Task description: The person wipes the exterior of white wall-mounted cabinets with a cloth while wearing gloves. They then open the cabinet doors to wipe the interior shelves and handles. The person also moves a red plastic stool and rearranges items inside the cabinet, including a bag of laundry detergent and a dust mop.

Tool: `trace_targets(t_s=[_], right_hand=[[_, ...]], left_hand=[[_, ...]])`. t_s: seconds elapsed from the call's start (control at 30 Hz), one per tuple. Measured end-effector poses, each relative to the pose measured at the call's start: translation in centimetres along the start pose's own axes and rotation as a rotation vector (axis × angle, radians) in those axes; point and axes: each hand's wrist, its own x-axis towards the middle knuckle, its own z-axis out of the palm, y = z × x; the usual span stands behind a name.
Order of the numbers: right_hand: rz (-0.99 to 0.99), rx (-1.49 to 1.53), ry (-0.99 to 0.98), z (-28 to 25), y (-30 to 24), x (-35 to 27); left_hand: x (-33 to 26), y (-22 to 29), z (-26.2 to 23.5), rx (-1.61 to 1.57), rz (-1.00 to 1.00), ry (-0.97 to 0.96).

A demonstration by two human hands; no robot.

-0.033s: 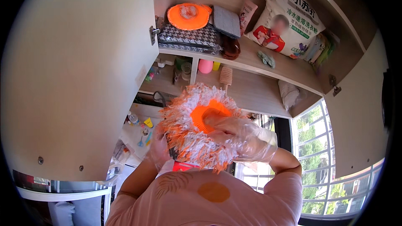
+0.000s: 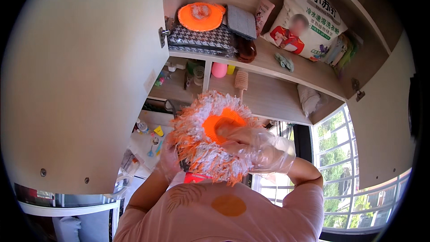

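Observation:
A fluffy orange-and-white mop pad (image 2: 204, 154) with a ribbed bright orange middle hangs before my chest. Clear plastic gloves cover both hands. My right hand (image 2: 253, 143) grips the pad from the right, its fingers in the orange middle and partly blurred. At the pad's left edge, my left hand (image 2: 168, 156) is closed on its side, with the fingertips hidden behind the strands. Below the pad, near my left hand, a dark edge and a red patch (image 2: 196, 177) show; I cannot tell what they belong to.
An open cabinet door (image 2: 80, 85) stands left, another (image 2: 380, 130) right. The upper shelf holds an orange pad (image 2: 201, 23), houndstooth fabric (image 2: 201, 40), a grey folded cloth (image 2: 242, 22) and a large white bag (image 2: 304, 27). Beneath are a wooden-handled brush (image 2: 241, 80) and a pink item (image 2: 219, 70).

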Motion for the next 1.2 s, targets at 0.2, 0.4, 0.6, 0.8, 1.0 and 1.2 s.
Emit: trace_targets(t_s=[0.2,0.4,0.6,0.8,1.0,1.2], right_hand=[[0.095,0.357,-0.005,3.8,1.6,-2.2],[0.368,0.091,0.046,-1.1,4.9,-1.2],[0.178,-0.539,0.357,-11.1,8.9,8.8],[0.008,-0.892,0.351,-13.5,15.0,16.7],[0.395,-0.581,0.382,-10.1,13.3,15.3],[0.517,0.771,-0.039,-0.8,5.2,5.1]], left_hand=[[-1.3,0.3,0.2,-0.010,-0.083,0.020],[-1.8,0.9,0.1,0.138,-0.213,0.118],[-2.3,1.4,0.6,0.108,-0.189,0.153],[-2.7,0.9,0.1,0.074,-0.181,0.173],[-3.3,1.6,0.6,0.038,-0.167,0.163],[-1.8,1.6,0.6,0.060,-0.115,0.132]])
